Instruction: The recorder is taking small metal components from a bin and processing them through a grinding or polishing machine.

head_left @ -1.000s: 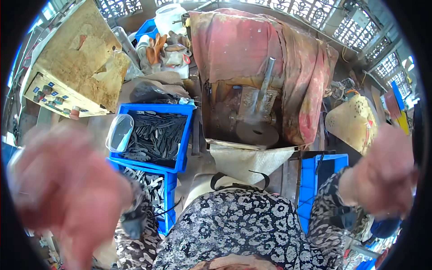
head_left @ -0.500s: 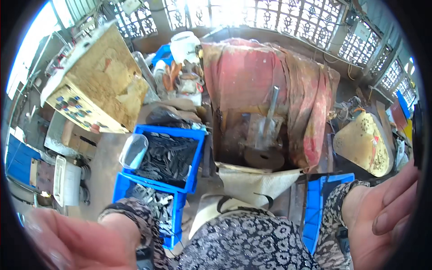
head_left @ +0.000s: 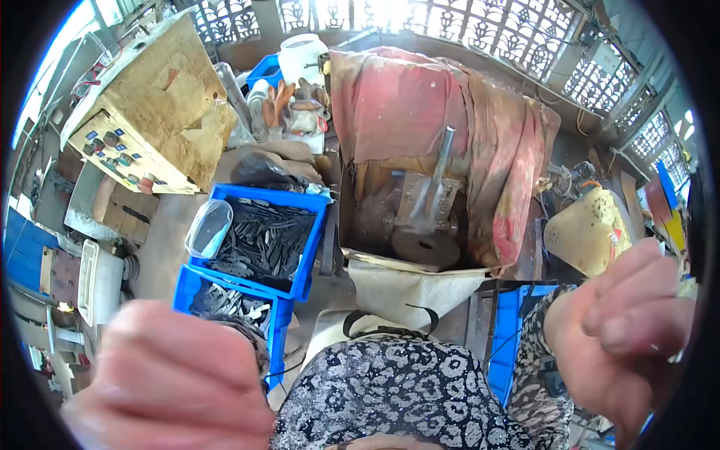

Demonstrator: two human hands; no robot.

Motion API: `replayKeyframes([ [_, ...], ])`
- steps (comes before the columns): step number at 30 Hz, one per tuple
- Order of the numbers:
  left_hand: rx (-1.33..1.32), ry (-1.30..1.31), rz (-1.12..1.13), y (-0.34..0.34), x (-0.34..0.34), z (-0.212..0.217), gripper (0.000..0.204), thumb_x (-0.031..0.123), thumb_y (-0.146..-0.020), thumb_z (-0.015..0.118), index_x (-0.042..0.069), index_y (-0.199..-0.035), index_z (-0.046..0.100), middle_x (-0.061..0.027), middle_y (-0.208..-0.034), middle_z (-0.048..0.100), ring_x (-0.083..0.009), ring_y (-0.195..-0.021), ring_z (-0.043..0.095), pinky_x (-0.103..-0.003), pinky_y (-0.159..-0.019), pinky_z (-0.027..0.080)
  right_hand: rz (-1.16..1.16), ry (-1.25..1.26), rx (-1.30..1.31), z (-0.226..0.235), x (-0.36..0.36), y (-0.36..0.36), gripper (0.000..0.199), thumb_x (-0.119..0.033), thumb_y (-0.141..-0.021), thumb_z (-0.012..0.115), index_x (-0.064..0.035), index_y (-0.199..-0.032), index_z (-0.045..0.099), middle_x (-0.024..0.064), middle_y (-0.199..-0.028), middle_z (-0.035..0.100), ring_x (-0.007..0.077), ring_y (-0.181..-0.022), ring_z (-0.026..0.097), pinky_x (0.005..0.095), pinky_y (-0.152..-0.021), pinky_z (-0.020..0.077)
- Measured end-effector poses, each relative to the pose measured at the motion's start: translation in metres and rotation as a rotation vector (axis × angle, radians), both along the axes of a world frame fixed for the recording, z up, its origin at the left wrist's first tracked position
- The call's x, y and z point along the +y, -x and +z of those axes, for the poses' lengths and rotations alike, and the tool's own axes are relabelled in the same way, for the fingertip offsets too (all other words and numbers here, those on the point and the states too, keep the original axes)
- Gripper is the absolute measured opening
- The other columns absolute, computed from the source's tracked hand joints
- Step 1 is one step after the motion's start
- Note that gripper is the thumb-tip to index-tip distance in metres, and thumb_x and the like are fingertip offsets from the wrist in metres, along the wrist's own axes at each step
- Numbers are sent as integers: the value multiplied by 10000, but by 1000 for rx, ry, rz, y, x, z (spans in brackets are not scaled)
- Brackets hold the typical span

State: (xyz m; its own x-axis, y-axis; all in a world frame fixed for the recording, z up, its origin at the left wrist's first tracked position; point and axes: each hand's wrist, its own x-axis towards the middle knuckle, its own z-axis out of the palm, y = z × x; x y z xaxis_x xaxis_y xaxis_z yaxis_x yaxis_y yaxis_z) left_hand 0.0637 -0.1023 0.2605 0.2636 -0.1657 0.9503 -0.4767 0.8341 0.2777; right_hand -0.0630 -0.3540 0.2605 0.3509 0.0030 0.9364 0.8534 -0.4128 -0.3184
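Note:
Both of my hands are raised close to the camera, apart from each other. My left hand (head_left: pixel 180 379) is closed in a fist at the lower left, slightly blurred, in front of the lower blue bin. At the right, my right hand (head_left: pixel 619 326) has its fingers curled in toward the palm, and nothing shows in it. Neither hand touches the work things. Between them, beyond my patterned top, stands a machine with a dark round wheel (head_left: pixel 426 250), under a stained red cloth cover (head_left: pixel 397 105).
To the left are an upper blue bin (head_left: pixel 319 240) of dark flat metal pieces, a clear plastic tub (head_left: pixel 209 229) and a lower blue bin (head_left: pixel 279 330) of greyer pieces. A control box (head_left: pixel 150 105) stands behind. Another blue bin (head_left: pixel 504 337) lies right, and a pale cloth (head_left: pixel 416 289) hangs before the wheel.
My left hand has risen and moved inward, its fingers now closed. My right hand's fingers have curled in from a looser, more open pose. The view has shifted slightly.

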Motion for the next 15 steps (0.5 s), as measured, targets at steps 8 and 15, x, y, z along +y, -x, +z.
replayKeyframes([
  [8,137,-146,-307,15,-30,-8,216,237,-836,629,43,-802,542,-105,-713,571,-271,-632,582,-371,-573,461,54,-2,19,-1,-2,3,210,-180,-932,565,-1,-993,655,94,-769,625,194,-612,556,317,-562,427],
  [15,152,-191,-474,38,-55,5,231,236,-826,638,45,-757,526,-97,-671,556,-271,-598,575,-372,-543,450,104,23,34,8,0,4,235,-200,-937,560,13,-972,654,122,-776,631,226,-623,570,344,-578,438],
])
